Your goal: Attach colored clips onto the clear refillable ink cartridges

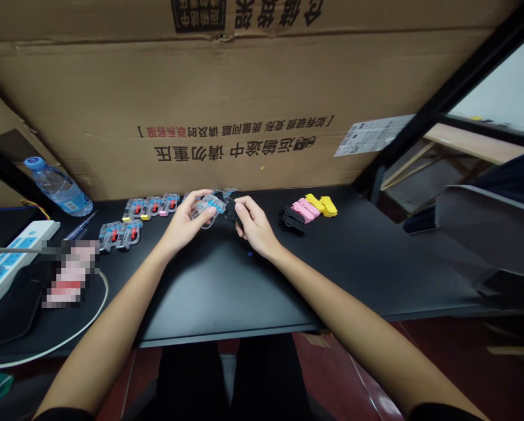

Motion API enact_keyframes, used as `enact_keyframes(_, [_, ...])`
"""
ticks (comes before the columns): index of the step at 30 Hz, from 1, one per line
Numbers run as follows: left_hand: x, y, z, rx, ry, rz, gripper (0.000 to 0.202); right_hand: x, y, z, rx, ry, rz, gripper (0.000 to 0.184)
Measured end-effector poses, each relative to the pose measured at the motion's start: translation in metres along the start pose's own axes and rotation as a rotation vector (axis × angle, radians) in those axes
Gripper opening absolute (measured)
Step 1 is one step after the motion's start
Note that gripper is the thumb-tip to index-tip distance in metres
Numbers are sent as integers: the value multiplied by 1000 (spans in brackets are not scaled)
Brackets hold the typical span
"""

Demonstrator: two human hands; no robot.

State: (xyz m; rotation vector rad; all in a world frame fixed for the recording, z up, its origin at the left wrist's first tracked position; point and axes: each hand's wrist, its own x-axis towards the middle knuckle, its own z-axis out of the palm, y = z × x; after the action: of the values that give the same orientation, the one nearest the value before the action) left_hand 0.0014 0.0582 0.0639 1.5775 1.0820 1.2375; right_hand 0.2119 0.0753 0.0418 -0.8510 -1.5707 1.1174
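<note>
My left hand [185, 222] is closed round a clear plastic cartridge with blue parts [209, 206], held just above the black table [227, 286]. My right hand [253, 222] pinches a small black piece [231, 210] right against that cartridge. Both hands meet near the table's far edge. Rows of similar clear cartridges with red and blue inserts [150, 206] lie to the left of my left hand, with two more [120, 234] nearer me. To the right of my right hand lies a cluster of black, pink and yellow clips [308, 211].
A large cardboard sheet [244, 105] stands behind the table. A water bottle [58, 187], a pen [80, 225], a white power strip [11, 257] and a white cable [69, 339] sit at the left. A black frame post [441, 99] rises at the right.
</note>
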Motion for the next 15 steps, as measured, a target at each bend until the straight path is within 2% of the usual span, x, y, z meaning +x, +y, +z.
enact_keyframes(8, [-2, 0, 1, 20, -65, -1, 55, 1, 2, 0, 60, 0, 0, 49])
enact_keyframes(15, [-2, -2, -2, 9, -74, -28, 61, 1, 8, -5, -76, 14, -80, 49])
